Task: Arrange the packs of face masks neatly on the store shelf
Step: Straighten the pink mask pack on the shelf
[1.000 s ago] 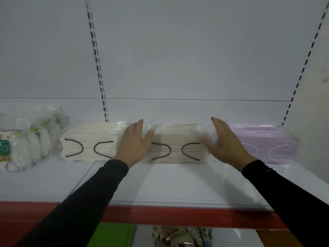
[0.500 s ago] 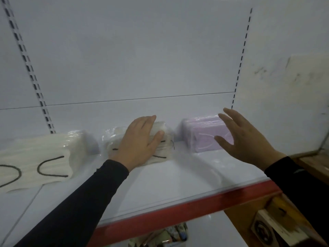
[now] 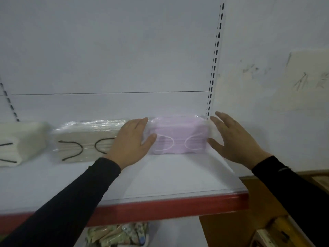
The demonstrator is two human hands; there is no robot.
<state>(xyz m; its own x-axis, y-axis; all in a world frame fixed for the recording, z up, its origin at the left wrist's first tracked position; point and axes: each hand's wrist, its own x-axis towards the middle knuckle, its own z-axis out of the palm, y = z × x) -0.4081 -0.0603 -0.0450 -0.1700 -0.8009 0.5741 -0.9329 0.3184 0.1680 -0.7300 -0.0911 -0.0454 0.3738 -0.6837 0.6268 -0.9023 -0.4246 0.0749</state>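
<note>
Lilac mask pack (image 3: pixel 179 135) with white loops; beige pack (image 3: pixel 87 139) and cream pack (image 3: pixel 19 139) with black loops; white shelf (image 3: pixel 160 177), red edge (image 3: pixel 160 207); black sleeves (image 3: pixel 71 202).

Shelf front (image 3: pixel 160 179) free; side wall (image 3: pixel 267 122) blocks right.

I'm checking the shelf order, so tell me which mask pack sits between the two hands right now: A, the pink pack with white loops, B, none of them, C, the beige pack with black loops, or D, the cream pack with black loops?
A: the pink pack lies between the left hand and the right hand, while the beige pack is off to the left.
</note>
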